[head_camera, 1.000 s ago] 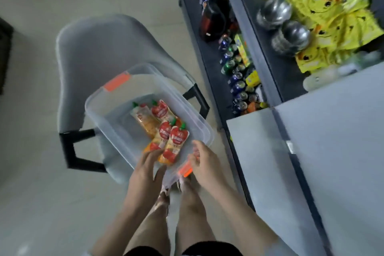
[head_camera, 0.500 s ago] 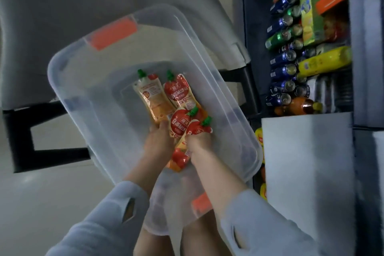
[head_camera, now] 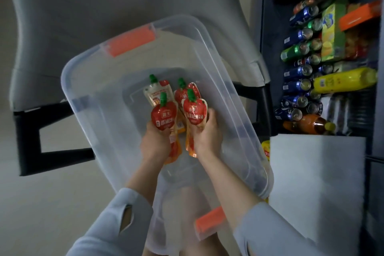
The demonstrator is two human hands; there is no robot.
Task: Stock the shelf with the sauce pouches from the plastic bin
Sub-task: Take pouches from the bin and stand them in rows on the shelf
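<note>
While both hands reach inside:
Bin [head_camera: 87,81]: rim clear, floor bare at frame left.
Left hand [head_camera: 154,143]: grasping a pouch [head_camera: 164,116].
Right hand [head_camera: 206,136]: grasping another pouch [head_camera: 195,113].

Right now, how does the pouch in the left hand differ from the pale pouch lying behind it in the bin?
The left-hand pouch is red-topped and gripped by the left hand; the pale pouch is mostly whitish and lies loose on the bin floor. The left-hand pouch partly covers the pale pouch. Both have green caps.
</note>
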